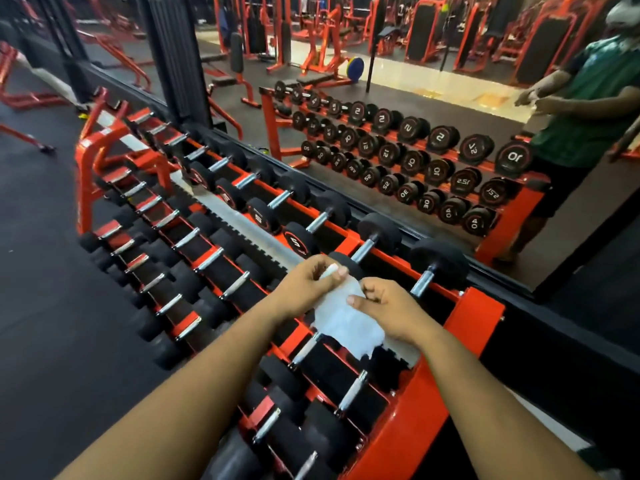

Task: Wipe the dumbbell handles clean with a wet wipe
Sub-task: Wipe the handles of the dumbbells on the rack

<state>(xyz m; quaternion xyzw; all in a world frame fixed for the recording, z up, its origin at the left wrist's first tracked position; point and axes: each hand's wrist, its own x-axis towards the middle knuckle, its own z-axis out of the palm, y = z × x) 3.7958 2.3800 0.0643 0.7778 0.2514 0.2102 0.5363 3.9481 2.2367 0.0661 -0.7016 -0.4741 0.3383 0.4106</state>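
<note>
while both hands spread the wet wipe (346, 320) above the rack (481, 317), left hand (304, 285) pinches its eleven o'clock corner, right hand (388, 308) grips its edge, likely readying it for handles (422, 284).

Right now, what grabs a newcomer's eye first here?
The white wet wipe at centre, pinched between the left hand and the right hand above the rack. Under it, the red dumbbell rack runs diagonally with black dumbbells and chrome handles. Behind, a wall mirror repeats the rack.
</note>
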